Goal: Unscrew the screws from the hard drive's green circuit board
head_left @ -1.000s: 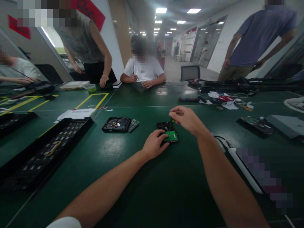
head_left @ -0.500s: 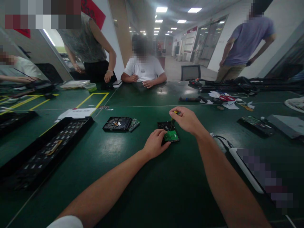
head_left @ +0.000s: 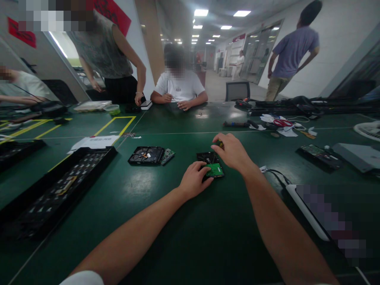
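Note:
A black hard drive with a green circuit board on its near part lies on the dark green table. My left hand grips the drive's left near side, with fingertips on the board's left edge. Above the drive, my right hand is closed around a screwdriver with a yellow and dark handle. Its shaft points down toward the drive; the tip is too small to make out. Another black drive lies to the left, beside a small loose circuit board.
A long black tray of small parts stands at the left. At the right are a drive, a grey box and a white-edged device with cables. A person in white sits opposite.
My right fingers have shifted around the screwdriver handle, covering more of it. My left hand has barely moved. The standing person at the right has moved left.

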`<state>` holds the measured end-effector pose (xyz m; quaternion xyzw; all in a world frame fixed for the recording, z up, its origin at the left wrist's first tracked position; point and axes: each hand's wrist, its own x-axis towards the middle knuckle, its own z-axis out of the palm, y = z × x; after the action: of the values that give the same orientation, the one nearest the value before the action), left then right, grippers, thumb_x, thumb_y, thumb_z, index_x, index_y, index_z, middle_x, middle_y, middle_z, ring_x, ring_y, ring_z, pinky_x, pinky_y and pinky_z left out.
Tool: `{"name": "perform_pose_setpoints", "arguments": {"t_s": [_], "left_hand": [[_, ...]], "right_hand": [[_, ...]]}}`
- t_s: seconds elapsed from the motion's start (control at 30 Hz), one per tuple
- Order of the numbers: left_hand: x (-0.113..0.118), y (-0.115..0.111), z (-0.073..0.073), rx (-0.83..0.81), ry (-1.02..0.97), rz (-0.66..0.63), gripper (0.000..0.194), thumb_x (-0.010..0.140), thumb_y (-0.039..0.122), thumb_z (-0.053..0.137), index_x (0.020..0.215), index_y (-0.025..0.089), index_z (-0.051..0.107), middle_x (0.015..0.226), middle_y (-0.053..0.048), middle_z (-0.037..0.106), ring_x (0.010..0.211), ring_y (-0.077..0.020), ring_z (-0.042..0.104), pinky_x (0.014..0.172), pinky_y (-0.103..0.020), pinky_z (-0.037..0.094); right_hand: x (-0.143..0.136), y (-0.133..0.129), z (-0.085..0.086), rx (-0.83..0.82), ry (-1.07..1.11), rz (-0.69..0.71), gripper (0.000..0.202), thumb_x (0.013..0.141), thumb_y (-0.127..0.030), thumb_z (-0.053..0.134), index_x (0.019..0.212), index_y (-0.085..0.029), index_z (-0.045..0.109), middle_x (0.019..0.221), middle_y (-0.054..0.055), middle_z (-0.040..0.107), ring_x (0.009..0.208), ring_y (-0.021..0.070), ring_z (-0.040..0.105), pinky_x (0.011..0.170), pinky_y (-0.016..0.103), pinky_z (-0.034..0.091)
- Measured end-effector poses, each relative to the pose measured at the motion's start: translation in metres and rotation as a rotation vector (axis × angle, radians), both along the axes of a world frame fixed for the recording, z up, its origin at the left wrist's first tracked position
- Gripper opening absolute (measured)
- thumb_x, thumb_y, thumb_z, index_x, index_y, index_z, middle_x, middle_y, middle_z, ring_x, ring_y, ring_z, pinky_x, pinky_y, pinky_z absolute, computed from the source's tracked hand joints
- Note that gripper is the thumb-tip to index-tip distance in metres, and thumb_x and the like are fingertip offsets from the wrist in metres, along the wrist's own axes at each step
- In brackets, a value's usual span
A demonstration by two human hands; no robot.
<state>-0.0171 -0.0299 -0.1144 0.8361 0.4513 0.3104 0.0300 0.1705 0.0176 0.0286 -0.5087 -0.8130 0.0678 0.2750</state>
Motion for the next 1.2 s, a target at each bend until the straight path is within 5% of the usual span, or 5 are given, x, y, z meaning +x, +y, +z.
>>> {"name": "perform_pose_setpoints", "arguments": {"t_s": [0.17, 0.53, 0.73, 0.9, 1.2], "left_hand": [[0.002, 0.0, -0.001, 0.015, 0.037, 0.014, 0.036, 0.097, 0.043, 0.069, 0.127, 0.023, 0.068, 0.134, -0.013, 0.063, 0.13, -0.0339, 0.058, 0.112, -0.056, 0.05], [0.001, 0.0, -0.001, 0.002, 0.029, 0.02, 0.036, 0.099, 0.045, 0.066, 0.126, 0.021, 0.068, 0.134, -0.014, 0.064, 0.128, -0.0324, 0.06, 0.11, -0.053, 0.052], [0.002, -0.001, 0.0, 0.01, 0.039, 0.017, 0.037, 0.1, 0.045, 0.065, 0.126, 0.019, 0.069, 0.134, -0.015, 0.064, 0.128, -0.0325, 0.06, 0.11, -0.053, 0.051], [0.001, -0.001, -0.001, -0.006, 0.041, 0.012, 0.038, 0.1, 0.046, 0.066, 0.128, 0.02, 0.068, 0.135, -0.014, 0.063, 0.13, -0.0328, 0.059, 0.11, -0.053, 0.052], [0.001, 0.001, -0.003, 0.001, 0.042, 0.018, 0.037, 0.099, 0.045, 0.067, 0.126, 0.019, 0.069, 0.135, -0.015, 0.063, 0.13, -0.0329, 0.058, 0.11, -0.053, 0.051]], "right_hand": [[-0.002, 0.002, -0.002, 0.025, 0.02, 0.071, 0.027, 0.089, -0.012, 0.064, 0.116, -0.019, 0.067, 0.119, 0.013, 0.071, 0.11, 0.0274, 0.065, 0.102, 0.04, 0.046], [0.0, 0.008, -0.008, 0.012, 0.021, 0.047, 0.034, 0.092, -0.016, 0.063, 0.125, -0.02, 0.065, 0.121, 0.012, 0.072, 0.109, 0.0268, 0.066, 0.102, 0.039, 0.048], [-0.006, 0.002, -0.012, 0.062, -0.066, -0.149, 0.036, 0.101, -0.041, 0.059, 0.128, -0.019, 0.065, 0.12, 0.019, 0.069, 0.102, 0.0337, 0.069, 0.091, 0.046, 0.052], [-0.004, 0.002, -0.007, 0.001, -0.005, -0.005, 0.029, 0.096, -0.02, 0.062, 0.124, -0.02, 0.066, 0.119, 0.013, 0.073, 0.11, 0.0285, 0.069, 0.098, 0.04, 0.05], [-0.004, 0.004, -0.005, -0.152, 0.202, 0.061, 0.028, 0.105, -0.045, 0.052, 0.103, -0.022, 0.068, 0.093, 0.004, 0.074, 0.063, 0.0148, 0.065, 0.069, 0.03, 0.05]]}}
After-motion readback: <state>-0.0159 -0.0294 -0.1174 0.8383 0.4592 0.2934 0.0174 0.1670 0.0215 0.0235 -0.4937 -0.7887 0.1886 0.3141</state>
